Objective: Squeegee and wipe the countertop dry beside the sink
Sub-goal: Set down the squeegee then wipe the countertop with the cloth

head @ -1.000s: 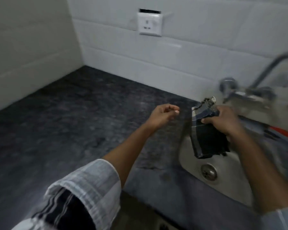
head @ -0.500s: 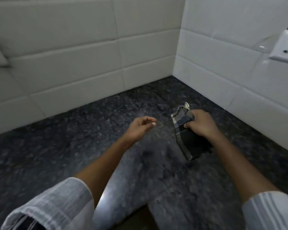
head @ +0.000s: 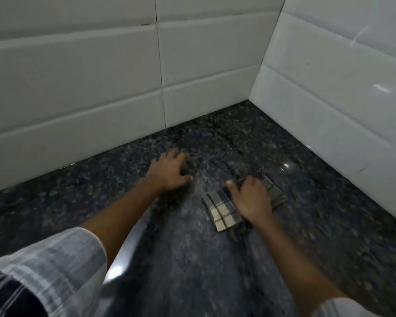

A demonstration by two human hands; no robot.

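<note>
A dark checked cloth (head: 224, 211) lies flat on the black speckled countertop (head: 192, 259), near the corner of the tiled walls. My right hand (head: 252, 197) presses down on the cloth, palm over its middle, with cloth showing on both sides of the hand. My left hand (head: 169, 170) rests on the bare countertop to the left of the cloth, fingers curled down onto the stone, holding nothing. No squeegee and no sink are in view.
White tiled walls (head: 101, 88) meet in a corner (head: 254, 97) behind the hands and bound the countertop at the back and right. A pale glare streak (head: 124, 255) runs along the countertop under my left forearm.
The view has swung left from the sink to the corner. My right hand has carried the hanging cloth over and laid it flat on the countertop. My left hand has dropped onto the stone.
</note>
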